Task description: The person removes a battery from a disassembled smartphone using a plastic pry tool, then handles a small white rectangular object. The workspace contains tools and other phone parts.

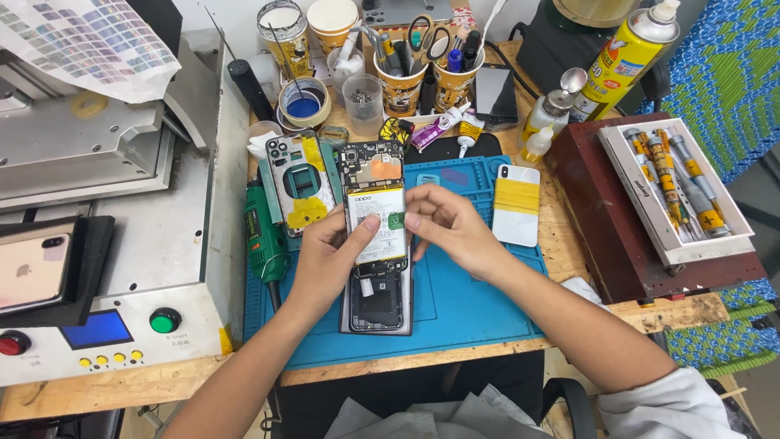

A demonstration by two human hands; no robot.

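Observation:
An opened smartphone [375, 297] lies face down on a blue work mat [471, 301], its circuit board and white battery [376, 213] exposed. My left hand [325, 260] holds the phone's left edge, thumb resting on the battery. My right hand [451, 228] touches the battery's right edge at a small green tab [396, 220], fingers pinched there. A detached back cover [301, 183] with yellow tape lies to the left of the phone.
A white phone wrapped in yellow tape [517, 203] lies right of my hands. A green rotary tool [264, 236], cups of tools [402, 77], glue tubes, a spray can [626, 53], a tray of tubes [678, 183] and a grey machine [122, 268] surround the mat.

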